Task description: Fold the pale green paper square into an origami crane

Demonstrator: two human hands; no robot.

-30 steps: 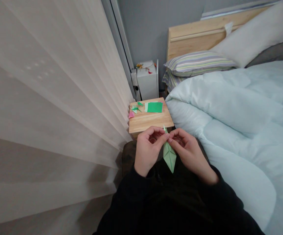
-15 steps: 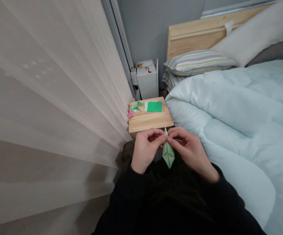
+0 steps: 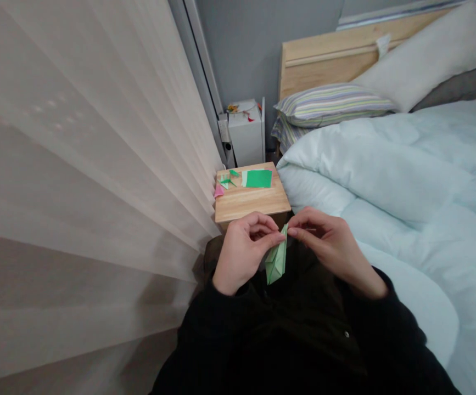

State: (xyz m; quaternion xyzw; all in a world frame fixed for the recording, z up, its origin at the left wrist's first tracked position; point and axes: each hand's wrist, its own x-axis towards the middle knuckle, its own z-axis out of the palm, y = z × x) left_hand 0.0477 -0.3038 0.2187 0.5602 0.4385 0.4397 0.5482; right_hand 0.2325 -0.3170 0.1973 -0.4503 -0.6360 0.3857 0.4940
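Pinched near the top in the fingers of left hand [image 3: 238, 255] and right hand [image 3: 336, 247], just nearer than light-wood worktop [image 3: 252, 206]: pale-green folded paper [image 3: 276, 260], creased, tapering, tilted. At worktop's left edge, pink paper piece [image 3: 218, 191]; across its far half, bright-green paper sheet [image 3: 258, 179].

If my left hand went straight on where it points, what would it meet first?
Most likely your right hand, just beyond the folded paper it's pinching, though depth is hard to judge here.

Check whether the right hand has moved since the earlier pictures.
Yes. Judged against the small wooden table, the right hand has shifted slightly to the right.
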